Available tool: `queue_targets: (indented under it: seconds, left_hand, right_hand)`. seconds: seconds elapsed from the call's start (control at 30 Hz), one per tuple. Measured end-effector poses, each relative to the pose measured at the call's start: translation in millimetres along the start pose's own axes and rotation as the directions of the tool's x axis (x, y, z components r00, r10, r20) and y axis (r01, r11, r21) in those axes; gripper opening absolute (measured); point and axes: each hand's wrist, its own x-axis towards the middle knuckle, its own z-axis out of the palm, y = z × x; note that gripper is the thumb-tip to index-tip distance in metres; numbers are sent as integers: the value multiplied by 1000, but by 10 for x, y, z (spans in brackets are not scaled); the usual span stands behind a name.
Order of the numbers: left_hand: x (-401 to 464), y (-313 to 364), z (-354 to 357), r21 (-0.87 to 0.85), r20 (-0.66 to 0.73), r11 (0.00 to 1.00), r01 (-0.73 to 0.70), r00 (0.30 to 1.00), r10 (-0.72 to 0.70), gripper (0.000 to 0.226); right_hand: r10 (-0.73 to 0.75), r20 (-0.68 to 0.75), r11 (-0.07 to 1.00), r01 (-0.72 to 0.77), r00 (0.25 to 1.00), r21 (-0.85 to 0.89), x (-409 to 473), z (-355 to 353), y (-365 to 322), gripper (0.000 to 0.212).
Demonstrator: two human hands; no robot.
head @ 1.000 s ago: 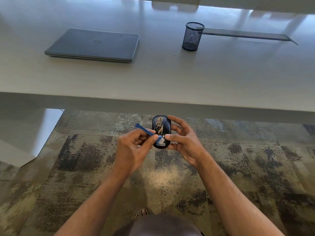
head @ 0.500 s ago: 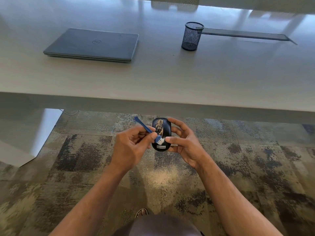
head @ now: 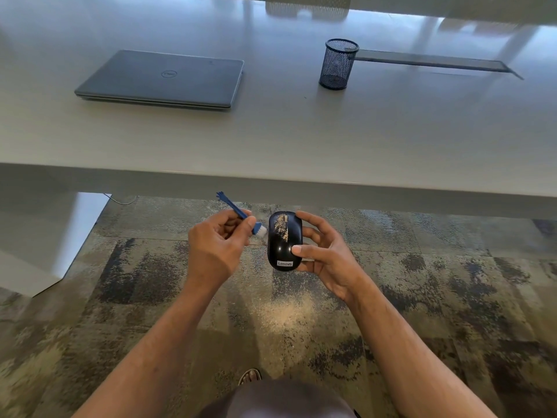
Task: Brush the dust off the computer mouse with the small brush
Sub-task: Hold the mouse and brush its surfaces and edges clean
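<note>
The right hand (head: 324, 254) grips the black mouse (head: 284, 240) below the near edge of the surface (head: 301, 137), over the carpet (head: 150, 267); tan dust streaks the mouse's top. The left hand (head: 217, 242) pinches the blue brush (head: 241, 213), whose white bristles sit just left of the mouse. On the surface a closed laptop (head: 162, 78) lies far left and a mesh cup (head: 338, 64) stands toward the far right.
</note>
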Motion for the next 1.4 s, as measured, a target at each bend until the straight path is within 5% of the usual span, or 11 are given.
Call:
queue_targets:
  seconds: [0.33, 0.8, 1.03, 1.2, 1.4]
  left_hand:
    - [-88, 98, 153, -86, 199, 996, -24, 979, 41, 16]
    - [67, 6, 28, 79, 17, 997, 1, 1000, -2, 20]
    - [37, 118, 92, -128, 135, 991, -31, 990, 48, 14]
    - [31, 83, 207, -85, 208, 996, -14, 978, 32, 15]
    - [103, -12, 167, -7, 107, 1000, 16, 994, -15, 15]
  right_hand:
    - [4, 18, 1000, -3, 1000, -27, 26, 12, 19, 68]
    - [8, 8, 1000, -8, 1000, -19, 1, -53, 25, 66]
    - [10, 1, 999, -10, 1000, -36, 28, -45, 34, 69]
    - [1, 27, 999, 0, 1000, -33, 40, -16, 39, 67]
    - [1, 14, 999, 0, 1000, -37, 28, -32, 50, 66]
